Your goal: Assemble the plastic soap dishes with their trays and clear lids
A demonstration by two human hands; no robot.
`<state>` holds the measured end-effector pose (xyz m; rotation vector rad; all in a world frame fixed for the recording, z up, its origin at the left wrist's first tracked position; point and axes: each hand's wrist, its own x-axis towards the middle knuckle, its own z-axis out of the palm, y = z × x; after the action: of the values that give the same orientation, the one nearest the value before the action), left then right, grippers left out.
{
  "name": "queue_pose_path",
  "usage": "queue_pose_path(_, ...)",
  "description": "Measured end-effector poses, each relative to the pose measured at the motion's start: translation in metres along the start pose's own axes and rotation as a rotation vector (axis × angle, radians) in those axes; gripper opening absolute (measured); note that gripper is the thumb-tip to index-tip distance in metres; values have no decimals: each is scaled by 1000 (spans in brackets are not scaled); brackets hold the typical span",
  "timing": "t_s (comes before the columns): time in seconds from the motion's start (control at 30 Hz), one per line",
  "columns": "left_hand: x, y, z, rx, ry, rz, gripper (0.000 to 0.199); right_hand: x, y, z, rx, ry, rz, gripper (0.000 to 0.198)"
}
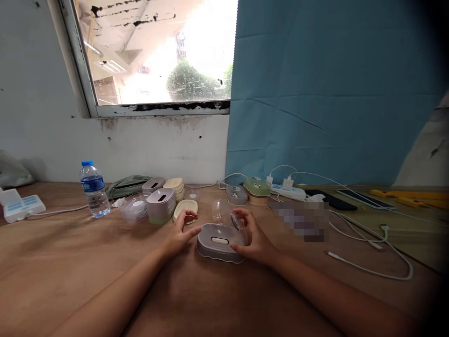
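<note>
In front of me on the table lies a grey oval box (208, 232) with a pale piece in its slot and a cream wavy rim below. My left hand (183, 230) is at its left end, fingers curved and apart, thumb tip near the box's edge. At the right end, my right hand (253, 239) has its fingers and thumb around a tilted clear plastic lid (224, 216) bearing a dark round sticker. Its thumb reaches over the grey top. How much of the lid the fingers grip is partly hidden. A cream oval piece (187, 207) lies behind my left hand.
Stacked lilac boxes (159, 206), cream pieces (174, 185) and clear lids (134, 209) stand at the back left, near a water bottle (94, 189). Lidded grey (236, 194) and green (257, 186) boxes sit behind. White cables (372, 277) and phones (366, 199) lie to the right.
</note>
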<state>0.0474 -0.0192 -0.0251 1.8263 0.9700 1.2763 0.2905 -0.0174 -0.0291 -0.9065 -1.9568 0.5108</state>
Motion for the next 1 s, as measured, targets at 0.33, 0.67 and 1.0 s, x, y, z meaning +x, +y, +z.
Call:
queue_pose_path(0.33,9,-28,5,-272,-123,-311,42,-2,-10,2,-259,-153,-200,69)
queue_pose_path(0.67,4,-21,9,-133,-230,-259,43,0,-1,3,-177,-201,-136,65)
queue_pose_path(1.0,5,-20,13,-96,-183,-283,42,3,7,0,-101,-251,-107,63)
